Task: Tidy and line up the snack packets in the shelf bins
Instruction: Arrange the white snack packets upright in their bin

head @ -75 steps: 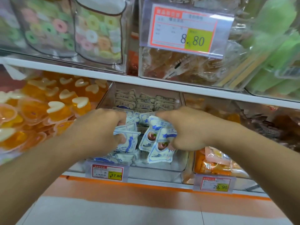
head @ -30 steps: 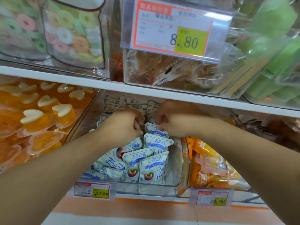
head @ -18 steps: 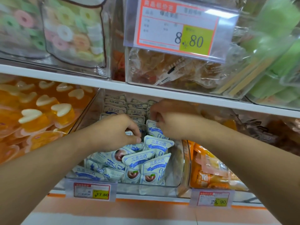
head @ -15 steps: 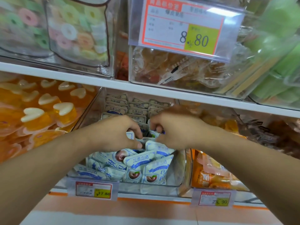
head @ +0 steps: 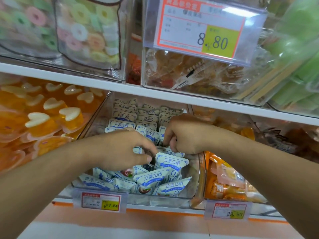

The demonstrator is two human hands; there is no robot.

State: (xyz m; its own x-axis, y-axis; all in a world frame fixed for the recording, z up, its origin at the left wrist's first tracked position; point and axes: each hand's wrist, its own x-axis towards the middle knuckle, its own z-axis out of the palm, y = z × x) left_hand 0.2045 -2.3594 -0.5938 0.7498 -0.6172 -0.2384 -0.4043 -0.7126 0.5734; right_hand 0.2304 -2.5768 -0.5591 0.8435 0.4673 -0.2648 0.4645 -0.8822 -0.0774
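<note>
Several small white-and-blue snack packets (head: 151, 178) fill a clear shelf bin (head: 198, 183) on the lower shelf. At the back they stand in neat rows (head: 138, 114); at the front they lie loose and tilted. My left hand (head: 124, 150) is over the middle of the bin, thumb and fingers pinching a packet (head: 137, 150) that is mostly hidden under it. My right hand (head: 183, 135) is just to the right, fingers curled down onto the top edge of another packet (head: 170, 151).
A bin of orange heart jellies (head: 43, 118) sits to the left, and orange packets (head: 224, 180) to the right. The white shelf board (head: 155, 95) above carries more clear bins and a price tag (head: 202, 28). Two price tags hang on the front rail.
Both hands have stayed in the middle of the bin, working among the packets; the left hand's fingers have shifted to a pinch on one packet, and the front packets have shifted slightly.
</note>
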